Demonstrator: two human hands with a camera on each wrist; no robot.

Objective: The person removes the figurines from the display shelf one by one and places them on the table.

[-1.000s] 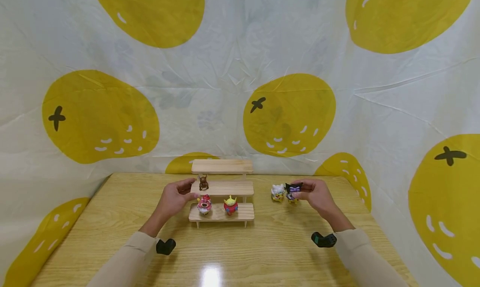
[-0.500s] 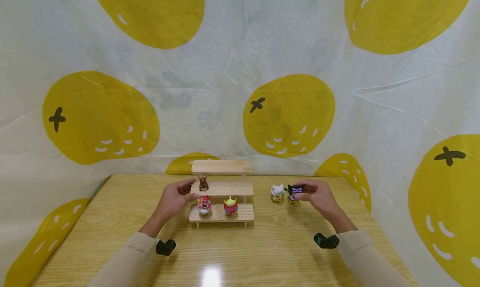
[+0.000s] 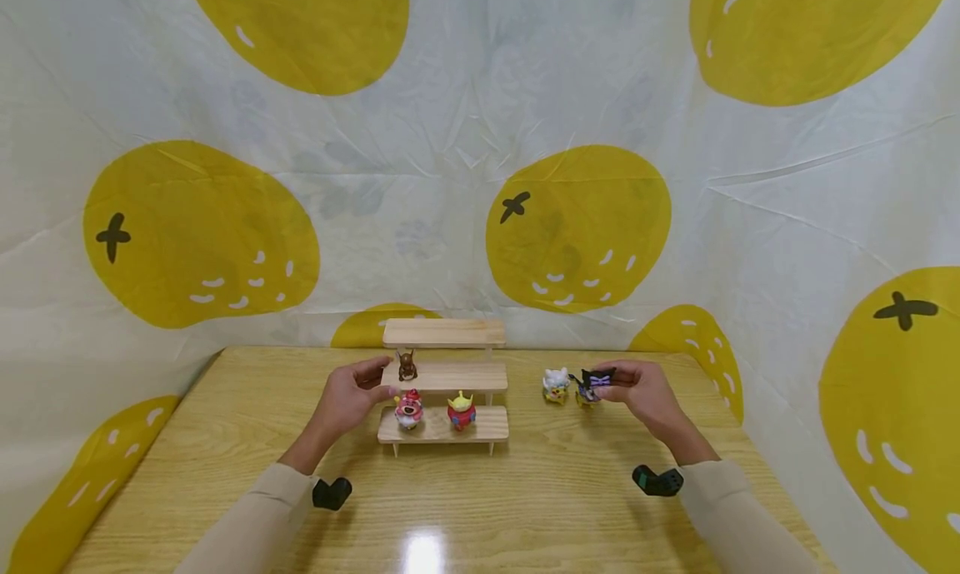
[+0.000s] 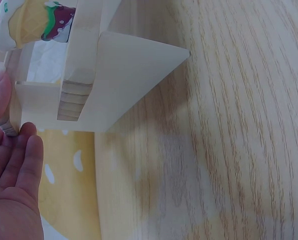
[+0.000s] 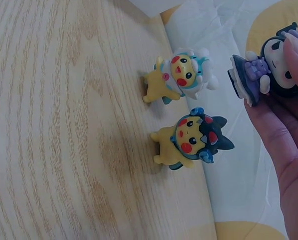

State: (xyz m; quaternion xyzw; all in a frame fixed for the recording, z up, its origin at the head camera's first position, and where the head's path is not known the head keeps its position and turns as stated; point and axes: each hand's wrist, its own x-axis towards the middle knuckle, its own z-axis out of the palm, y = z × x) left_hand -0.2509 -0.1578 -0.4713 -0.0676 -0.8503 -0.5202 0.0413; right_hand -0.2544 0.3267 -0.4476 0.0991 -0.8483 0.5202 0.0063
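Note:
My left hand (image 3: 351, 401) pinches the left end of the middle board of a three-tier wooden display shelf (image 3: 457, 377), thumb above and fingers below in the left wrist view. Between the thumb and fingers of my right hand (image 3: 643, 392) is a black-and-purple figurine (image 5: 261, 75) with a pale face, raised over the table. Two yellow figurines stand below it in the right wrist view: one in a white cap (image 5: 181, 75), one in a dark spiky cap (image 5: 188, 137). In the head view the held figurine partly covers the dark-capped one.
A brown figurine (image 3: 407, 366) sits on the middle tier's left. On the lowest tier stand a pink bear figurine (image 3: 408, 410) and a green three-eyed alien figurine in red (image 3: 461, 411). Behind the wooden table (image 3: 480, 507) hangs a fruit-patterned cloth (image 3: 442, 224).
My right hand has shifted slightly right with the black-and-purple figurine, leaving more of the dark-capped figurine showing. My left hand has stayed at the shelf.

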